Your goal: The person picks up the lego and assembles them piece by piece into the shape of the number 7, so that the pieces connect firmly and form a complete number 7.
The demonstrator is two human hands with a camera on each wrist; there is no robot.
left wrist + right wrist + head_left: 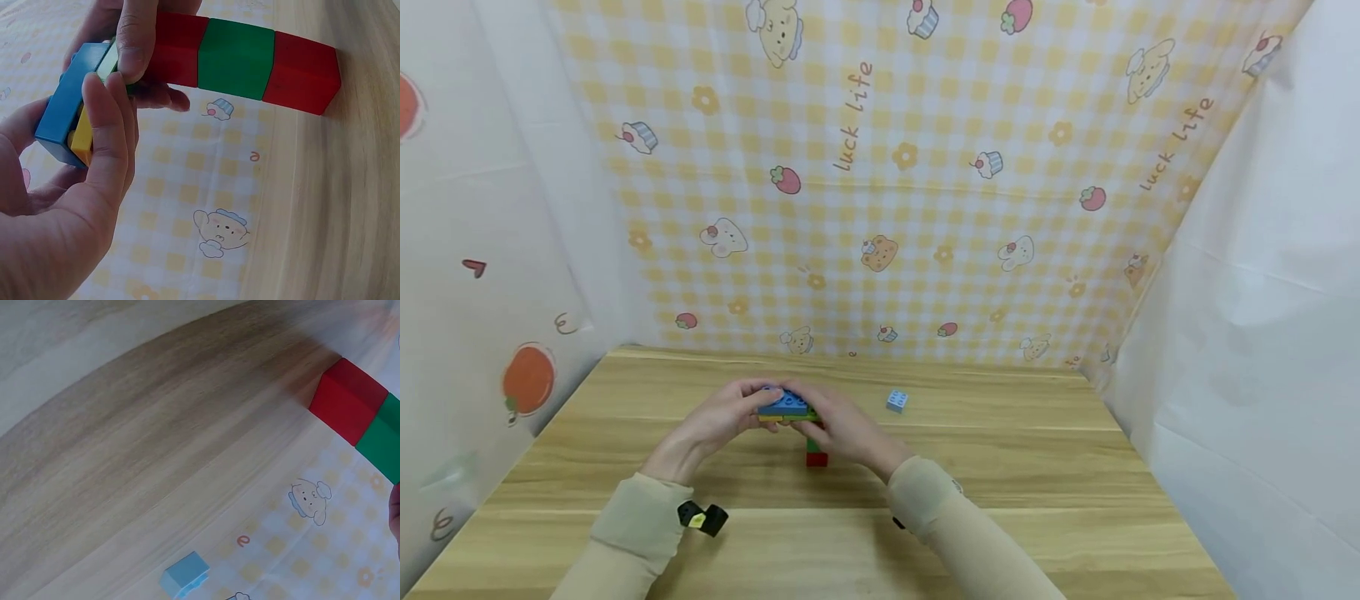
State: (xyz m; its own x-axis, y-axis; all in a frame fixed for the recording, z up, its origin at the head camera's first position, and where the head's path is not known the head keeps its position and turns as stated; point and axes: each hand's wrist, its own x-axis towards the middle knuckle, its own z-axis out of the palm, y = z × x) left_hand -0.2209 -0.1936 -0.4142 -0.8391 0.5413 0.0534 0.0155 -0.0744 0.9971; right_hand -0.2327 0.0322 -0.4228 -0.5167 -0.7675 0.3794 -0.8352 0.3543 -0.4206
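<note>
A column of bricks stands upright on the table: a red brick [301, 74] at the bottom, a green brick [236, 59] and another red brick [178, 50] above. At its top a light green brick [107, 64] and a yellow brick [81, 142] lie under a blue brick [786, 406], which juts out leftward. My left hand [718, 417] grips the blue and yellow bricks at their left end, thumb on top and fingers below. My right hand [846, 423] holds the light green brick at the column's top, its thumb on the near side. Fingers partly hide the joints.
A light blue brick [897, 401] lies by itself on the wooden table [1000, 467], to the right of and behind the column. A checked cloth [925, 208] hangs at the back, and white sheets [1247, 292] close off both sides.
</note>
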